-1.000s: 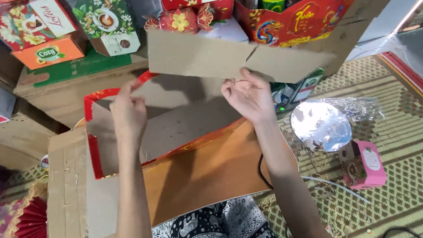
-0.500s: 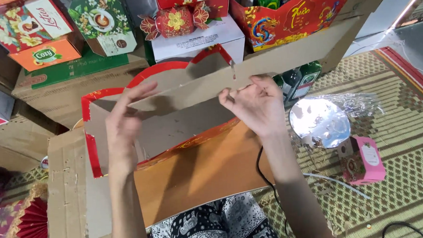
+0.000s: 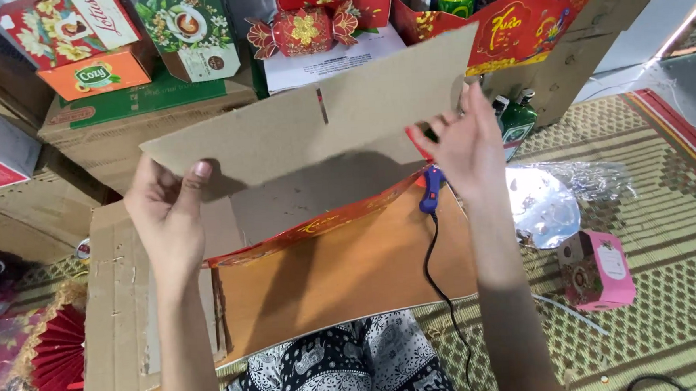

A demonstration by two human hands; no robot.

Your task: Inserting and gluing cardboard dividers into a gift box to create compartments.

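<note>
panel: long brown corrugated cardboard strip (image 3: 312, 118) is held tilted above the flat orange-brown board (image 3: 344, 275)
left hand (image 3: 166, 217): fingers closed on the strip's lower-left end
right hand (image 3: 460, 146): fingers pinched on its right edge
risk: sag or fold at the slit is judged likely; blue glue gun (image 3: 431, 189), just under the strip, could be knocked
change: strip has been lifted higher and swung left-end-down since earlier frames

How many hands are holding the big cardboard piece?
2. The left hand grips the lower left corner of the cardboard piece; the right hand pinches its right end. No other hands show.
</note>
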